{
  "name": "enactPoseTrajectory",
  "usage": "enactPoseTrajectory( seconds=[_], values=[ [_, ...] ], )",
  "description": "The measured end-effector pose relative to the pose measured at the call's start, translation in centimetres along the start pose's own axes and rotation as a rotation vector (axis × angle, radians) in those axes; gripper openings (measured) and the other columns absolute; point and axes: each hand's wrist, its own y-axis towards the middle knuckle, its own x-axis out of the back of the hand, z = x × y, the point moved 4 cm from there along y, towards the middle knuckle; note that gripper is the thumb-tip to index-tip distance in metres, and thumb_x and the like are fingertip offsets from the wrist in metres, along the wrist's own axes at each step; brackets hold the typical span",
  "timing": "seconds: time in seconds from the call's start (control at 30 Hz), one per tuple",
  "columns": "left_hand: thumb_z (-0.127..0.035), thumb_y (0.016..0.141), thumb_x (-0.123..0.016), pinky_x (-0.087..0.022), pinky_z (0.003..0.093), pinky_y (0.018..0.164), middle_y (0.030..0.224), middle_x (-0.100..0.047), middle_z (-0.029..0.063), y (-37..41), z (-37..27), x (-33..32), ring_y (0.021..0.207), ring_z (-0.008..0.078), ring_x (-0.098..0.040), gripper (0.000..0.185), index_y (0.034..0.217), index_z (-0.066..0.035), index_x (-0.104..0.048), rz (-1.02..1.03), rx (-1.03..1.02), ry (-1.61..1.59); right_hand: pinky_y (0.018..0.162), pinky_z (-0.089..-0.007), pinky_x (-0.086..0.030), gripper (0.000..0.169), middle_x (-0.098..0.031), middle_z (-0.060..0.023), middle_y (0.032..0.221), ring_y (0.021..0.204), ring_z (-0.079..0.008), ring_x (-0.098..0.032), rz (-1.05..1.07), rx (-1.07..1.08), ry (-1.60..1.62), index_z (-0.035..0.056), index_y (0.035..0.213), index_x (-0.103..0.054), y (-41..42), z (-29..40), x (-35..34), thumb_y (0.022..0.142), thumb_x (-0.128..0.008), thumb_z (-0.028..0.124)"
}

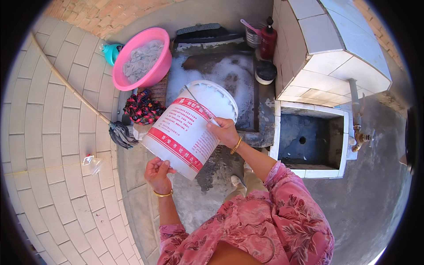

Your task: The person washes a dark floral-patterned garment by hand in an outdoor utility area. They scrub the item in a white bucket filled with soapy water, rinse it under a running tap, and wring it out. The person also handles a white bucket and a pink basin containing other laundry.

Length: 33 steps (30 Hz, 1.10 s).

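A white plastic bucket (pixel 179 132) with red bands and printed writing is tilted away from me, its mouth over a shallow concrete basin (pixel 256 99). My right hand (pixel 225 132) grips the white handle grip on the bucket's wire bail. At the bucket's bottom edge, the fingers of my left hand (pixel 159 175) hold from below, thumb on the side. White suds (pixel 232 71) and dark water cover much of the basin floor. The inside of the bucket is hidden from me.
Left of the basin are a pink tub (pixel 167 68) with grey cloth (pixel 142 61), a floral cloth (pixel 144 107), a teal bottle (pixel 112 53) and a mop (pixel 122 134). A red pump bottle (pixel 268 39) and a black-lidded jar (pixel 265 73) stand right. A tiled sink (pixel 309 174) lies below a tap (pixel 359 139).
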Motion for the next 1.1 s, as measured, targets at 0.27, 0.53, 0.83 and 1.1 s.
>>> enactPoseTrajectory(
  seconds=[0.27,0.53,0.83,1.1],
  values=[
    [0.008,0.078,-0.061,-0.053,0.025,0.046,0.074,-0.058,0.0094,-0.3,-2.9,-2.8,0.057,0.0131,-0.057,0.023,0.099,0.006,-0.052,0.21,-0.072,-0.087,0.046,-0.0183,-0.039,0.016,-0.061,0.0003,0.071,0.056,-0.0022,-0.05,-0.119,-0.027,0.088,-0.0006,0.087,-0.067,-3.2,2.3,1.8,0.085,-0.066,0.016],
    [0.008,0.079,-0.058,-0.052,0.0241,0.045,0.075,-0.058,0.009,-4.1,-0.9,-0.8,0.056,0.0122,-0.056,0.021,0.099,0.005,-0.053,0.228,-0.085,-0.079,0.055,-0.0201,-0.045,0.019,-0.064,-0.0004,0.076,0.064,-0.0038,-0.054,-0.198,0.158,-0.037,-0.0023,0.089,-0.067,-9.7,4.3,1.4,0.086,-0.065,0.016],
    [0.004,0.081,-0.056,-0.057,0.0276,0.049,0.088,-0.061,0.013,-12.7,11.7,4.3,0.064,0.0197,-0.062,0.016,0.097,0.007,-0.053,0.219,0.356,-0.123,0.049,-0.0271,-0.041,0.026,-0.06,-0.0088,0.059,0.052,-0.0084,-0.051,-0.273,0.407,-0.66,0.0,0.079,-0.067,-22.3,14.0,2.5,0.081,-0.07,0.026],
    [-0.024,0.095,-0.048,-0.051,0.0436,0.087,0.099,-0.062,0.0158,-21.8,19.6,-9.3,0.092,0.0272,-0.062,0.032,0.11,0.004,-0.052,0.635,0.724,-0.496,0.052,-0.0314,-0.046,0.023,-0.063,-0.0092,0.069,0.059,-0.0262,-0.061,-0.067,0.637,-1.123,0.0029,0.088,-0.067,-33.0,21.4,4.5,0.076,-0.072,0.023]
  ],
)
